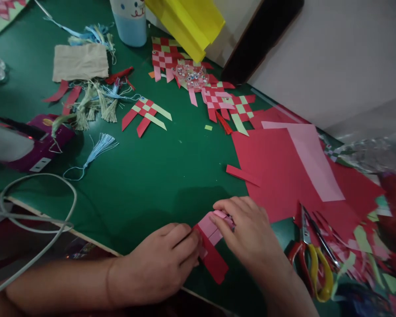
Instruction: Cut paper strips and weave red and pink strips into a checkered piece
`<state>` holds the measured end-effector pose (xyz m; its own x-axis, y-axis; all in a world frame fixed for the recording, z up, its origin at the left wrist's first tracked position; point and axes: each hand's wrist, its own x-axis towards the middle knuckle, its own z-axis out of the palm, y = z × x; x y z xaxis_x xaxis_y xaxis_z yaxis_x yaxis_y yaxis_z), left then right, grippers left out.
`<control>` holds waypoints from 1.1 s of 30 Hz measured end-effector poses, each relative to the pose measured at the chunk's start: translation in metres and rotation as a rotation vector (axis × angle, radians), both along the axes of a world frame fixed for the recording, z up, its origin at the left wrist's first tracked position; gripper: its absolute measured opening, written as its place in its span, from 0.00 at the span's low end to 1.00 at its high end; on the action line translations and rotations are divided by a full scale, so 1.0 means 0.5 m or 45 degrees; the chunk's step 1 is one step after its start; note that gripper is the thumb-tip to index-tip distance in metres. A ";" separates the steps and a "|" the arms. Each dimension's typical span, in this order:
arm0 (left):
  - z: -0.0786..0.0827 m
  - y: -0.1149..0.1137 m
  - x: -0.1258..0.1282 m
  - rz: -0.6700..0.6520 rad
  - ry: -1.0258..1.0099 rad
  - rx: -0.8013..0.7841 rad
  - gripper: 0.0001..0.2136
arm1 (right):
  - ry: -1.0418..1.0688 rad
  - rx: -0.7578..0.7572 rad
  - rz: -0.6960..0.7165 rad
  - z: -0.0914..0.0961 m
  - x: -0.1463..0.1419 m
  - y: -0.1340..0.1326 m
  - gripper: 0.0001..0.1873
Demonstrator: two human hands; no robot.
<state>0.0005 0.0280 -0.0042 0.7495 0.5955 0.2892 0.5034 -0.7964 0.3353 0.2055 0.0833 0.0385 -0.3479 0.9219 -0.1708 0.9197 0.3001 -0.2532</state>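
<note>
Near the front edge of the table, red and pink paper strips (213, 259) lie across each other in a small partly woven piece. My left hand (165, 259) is closed on its left side, fingertips pinching the red strip. At the upper right end, my right hand (247, 229) pinches the pink strips (208, 225) between thumb and fingers. Part of the piece is hidden under both hands. Farther back lies a woven red and green paper fish (147, 111), and several more woven pieces (214, 97) sit near the wall.
Red paper sheets (267, 163) and a pink sheet (313, 158) lie at right. Scissors (306, 259) rest beside paper scraps (359, 246). Tassels (97, 103), a blue tassel (99, 152), a purple power strip (42, 145) and a looped cable (74, 198) are left.
</note>
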 end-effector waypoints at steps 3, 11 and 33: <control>0.000 0.003 -0.002 0.001 -0.022 -0.002 0.11 | 0.092 0.015 0.090 0.002 -0.003 -0.001 0.08; 0.001 0.001 -0.005 -0.030 -0.002 -0.039 0.13 | 0.410 0.078 0.268 0.018 0.003 -0.042 0.09; 0.009 0.007 -0.005 -0.079 -0.007 -0.167 0.10 | 0.426 0.105 0.518 0.006 0.006 -0.080 0.16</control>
<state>-0.0020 0.0316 0.0004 0.7846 0.5811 0.2161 0.4523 -0.7749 0.4416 0.2084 0.0436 0.0414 -0.7030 0.7069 0.0784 0.5978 0.6470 -0.4733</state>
